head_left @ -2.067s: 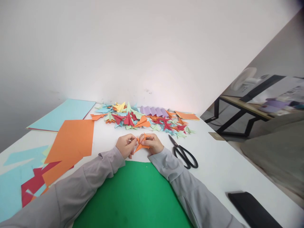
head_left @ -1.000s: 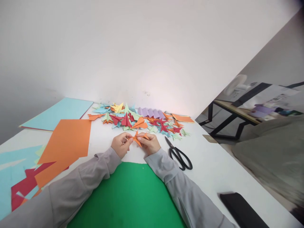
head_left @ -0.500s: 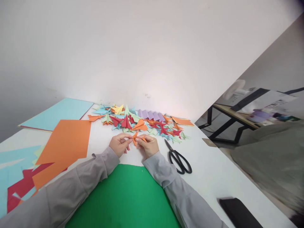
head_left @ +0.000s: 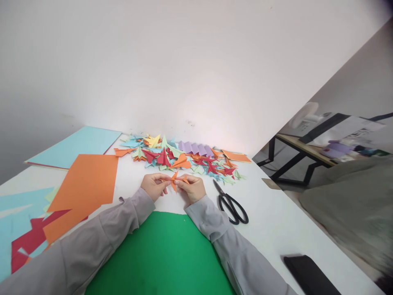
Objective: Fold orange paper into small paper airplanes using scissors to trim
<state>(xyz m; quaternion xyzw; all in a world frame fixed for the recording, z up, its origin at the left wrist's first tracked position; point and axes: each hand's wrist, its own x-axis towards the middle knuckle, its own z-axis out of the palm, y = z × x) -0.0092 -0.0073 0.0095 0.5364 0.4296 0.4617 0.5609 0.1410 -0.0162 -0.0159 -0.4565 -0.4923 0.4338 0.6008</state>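
Desk (head_left: 264, 233), white, runs up to the wall (head_left: 184, 69) at the far side. Green sheet (head_left: 156, 258) covers the near middle. Heap of folded paper pieces (head_left: 163, 159) spreads along the far side, many colours; I'd call most of them done. Light blue sheets (head_left: 75, 145) sit stacked at far left, flat; an orange sheet (head_left: 89, 180) lies nearer, also flat, so paper is left to fold. Scissors (head_left: 232, 209) lie right of centre, out of my grip. My left hand (head_left: 152, 186) is nearly closed, pinching the left end of an orange folded paper (head_left: 174, 186); my right hand (head_left: 193, 188), equally closed, pinches its right side. That piece sits between both hands, nearer than the heap. Looks well creased; can't tell which folds remain, fingers hide parts.
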